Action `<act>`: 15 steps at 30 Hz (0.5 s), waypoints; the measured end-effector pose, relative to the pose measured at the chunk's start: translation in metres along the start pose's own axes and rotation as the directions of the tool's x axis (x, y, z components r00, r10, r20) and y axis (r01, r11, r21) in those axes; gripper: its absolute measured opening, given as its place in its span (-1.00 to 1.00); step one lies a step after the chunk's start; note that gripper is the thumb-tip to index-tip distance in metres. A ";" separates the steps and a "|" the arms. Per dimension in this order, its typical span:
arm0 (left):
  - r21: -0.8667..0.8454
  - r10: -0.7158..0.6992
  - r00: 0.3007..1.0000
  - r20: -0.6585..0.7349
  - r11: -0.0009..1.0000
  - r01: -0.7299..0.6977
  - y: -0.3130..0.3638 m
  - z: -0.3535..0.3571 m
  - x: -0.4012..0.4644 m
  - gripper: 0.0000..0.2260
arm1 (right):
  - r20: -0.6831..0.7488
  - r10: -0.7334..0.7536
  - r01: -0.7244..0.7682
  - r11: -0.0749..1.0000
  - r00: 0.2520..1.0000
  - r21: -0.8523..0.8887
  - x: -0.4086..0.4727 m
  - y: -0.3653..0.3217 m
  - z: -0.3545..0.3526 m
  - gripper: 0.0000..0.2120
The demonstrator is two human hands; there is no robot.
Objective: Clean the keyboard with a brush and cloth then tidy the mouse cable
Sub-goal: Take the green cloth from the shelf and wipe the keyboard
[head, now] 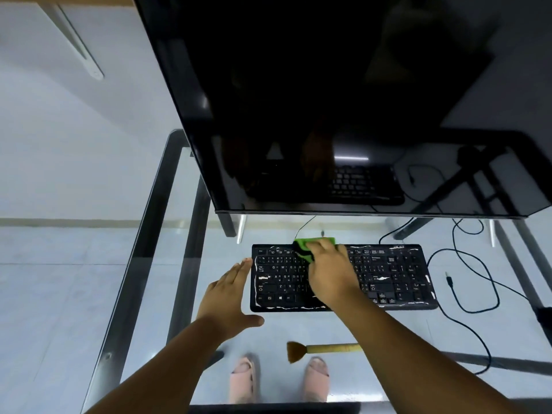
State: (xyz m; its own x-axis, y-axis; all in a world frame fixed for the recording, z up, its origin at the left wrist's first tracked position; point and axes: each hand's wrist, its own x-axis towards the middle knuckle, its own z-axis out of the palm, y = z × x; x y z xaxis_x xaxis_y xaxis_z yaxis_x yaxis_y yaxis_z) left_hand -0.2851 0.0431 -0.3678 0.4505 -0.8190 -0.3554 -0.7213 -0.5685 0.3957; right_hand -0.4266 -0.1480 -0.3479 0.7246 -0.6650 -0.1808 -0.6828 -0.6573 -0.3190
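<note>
On a glass desk [167,264] over pale floor tiles, the right hand [327,271] clutches a green cloth [304,246] on the black keyboard [394,276]; the left hand [228,294], fingers together, flanks its nine-o'clock edge. The brush [322,349] lies at six o'clock.

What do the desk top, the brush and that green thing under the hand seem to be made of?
The desk top looks like clear glass on a dark metal frame: the floor and feet show through it. The brush seems to have a pale wooden or bamboo handle and brown bristles. The green cloth under the right hand looks like soft fabric, perhaps microfibre, since it bunches and folds.
</note>
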 end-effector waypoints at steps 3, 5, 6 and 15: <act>-0.003 0.004 1.000 0.001 1.000 -0.004 -0.002 -0.001 -0.001 0.07 | 0.022 0.074 -0.074 0.997 0.997 -0.028 0.017 -0.002 0.004 -0.55; -0.003 0.008 1.000 -0.006 1.000 -0.008 -0.002 -0.001 0.000 0.07 | 0.058 0.027 -0.026 0.999 0.998 -0.021 0.027 -0.018 0.007 -0.54; -0.001 0.010 1.000 -0.003 1.000 -0.010 -0.003 -0.001 0.000 0.07 | 0.064 -0.019 0.019 1.000 0.998 -0.003 0.028 -0.027 0.009 -0.52; 0.001 0.028 1.000 0.012 1.000 -0.028 -0.006 -0.003 0.001 0.07 | -0.033 -0.028 0.028 0.999 0.999 0.020 0.007 -0.013 0.002 -0.56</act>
State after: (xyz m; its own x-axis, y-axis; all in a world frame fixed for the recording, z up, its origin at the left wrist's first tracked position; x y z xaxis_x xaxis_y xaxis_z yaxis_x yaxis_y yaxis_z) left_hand -0.2792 0.0452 -0.3682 0.4238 -0.8335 -0.3546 -0.7343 -0.5453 0.4043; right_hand -0.4121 -0.1436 -0.3466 0.7397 -0.6579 -0.1411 -0.6600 -0.6686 -0.3425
